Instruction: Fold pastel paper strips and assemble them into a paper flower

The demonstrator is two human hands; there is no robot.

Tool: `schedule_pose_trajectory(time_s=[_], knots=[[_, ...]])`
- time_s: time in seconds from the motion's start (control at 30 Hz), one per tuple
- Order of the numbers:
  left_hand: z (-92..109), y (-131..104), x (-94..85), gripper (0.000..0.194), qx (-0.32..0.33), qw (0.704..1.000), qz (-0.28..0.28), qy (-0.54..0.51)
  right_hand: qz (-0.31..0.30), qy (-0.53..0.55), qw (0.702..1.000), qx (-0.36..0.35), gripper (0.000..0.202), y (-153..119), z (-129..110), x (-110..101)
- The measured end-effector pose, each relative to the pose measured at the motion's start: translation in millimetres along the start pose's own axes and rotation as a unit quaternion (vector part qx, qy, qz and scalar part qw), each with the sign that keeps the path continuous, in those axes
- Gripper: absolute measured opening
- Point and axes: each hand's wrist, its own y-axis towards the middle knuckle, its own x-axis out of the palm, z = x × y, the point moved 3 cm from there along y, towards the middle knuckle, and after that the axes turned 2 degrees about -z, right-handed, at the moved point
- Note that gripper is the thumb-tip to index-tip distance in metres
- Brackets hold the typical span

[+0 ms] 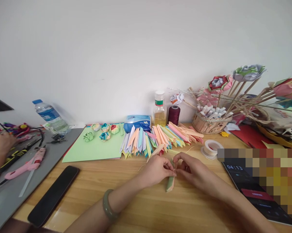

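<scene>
Over the wooden table, my left hand (pixel 159 168) and my right hand (pixel 193 170) meet with fingertips pinched together on a green folded paper strip (pixel 170 184). The strip points down toward me, its middle hidden by the fingers. A peach folded paper piece (pixel 156 152) sticks out beyond my left hand; whether that hand grips it I cannot tell. Thin thread runs from near my right hand toward a white spool (pixel 211 148). Beyond both hands lies a fanned row of folded paper pieces (pixel 138 140) in several pastel colours.
Small paper flowers (pixel 104 136) sit on green paper (pixel 87 153). At left are a black phone (pixel 54 195), a pink glue gun (pixel 27 166), a water bottle (pixel 51 116) and another person's hand (pixel 1 142). A tablet (pixel 248 184) lies right; a basket (pixel 210 124) stands behind.
</scene>
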Motion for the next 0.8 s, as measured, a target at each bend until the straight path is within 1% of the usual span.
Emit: schedule_pose_trajectory(time_s=[0.1,0.23,0.33,0.43,0.53,0.6,0.63,0.67,0.73,0.8], knots=[[-3,0,-0.8,0.009,0.007,1.0,-0.007,-0.013,-0.036,0.06,0.998,0.004,0.012,1,0,3],[-3,0,-2.3,0.008,0.013,0.999,-0.013,-0.031,-0.024,0.083,0.996,-0.014,0.016,3,3,7],[0,-1,-3.4,0.007,0.008,0.999,-0.017,-0.041,-0.005,0.048,0.999,-0.01,0.015,3,7,11],[5,-2,-5.5,0.007,0.008,1.0,-0.021,-0.021,0.028,-0.011,0.999,0.014,0.005,2,9,13],[12,-4,-9.3,0.007,0.013,1.0,-0.021,0.001,0.05,-0.048,0.997,0.034,0.013,1,8,12],[14,-4,-10.7,0.008,0.014,0.999,-0.031,-0.02,0.06,-0.052,0.996,0.046,0.014,1,7,11],[13,-4,-10.4,0.007,0.009,0.998,-0.041,-0.039,0.064,-0.049,0.996,0.05,0.013,1,7,11],[11,-4,-9.5,0.011,0.001,0.997,-0.052,-0.057,0.066,-0.044,0.996,0.051,0.011,1,6,10],[5,-3,-6.4,0.025,-0.019,0.995,-0.065,-0.078,0.066,-0.038,0.996,0.047,0.008,2,5,11],[0,-2,-3.7,0.027,-0.03,0.996,-0.048,-0.069,0.069,-0.044,0.996,0.036,0.012,0,4,13]])
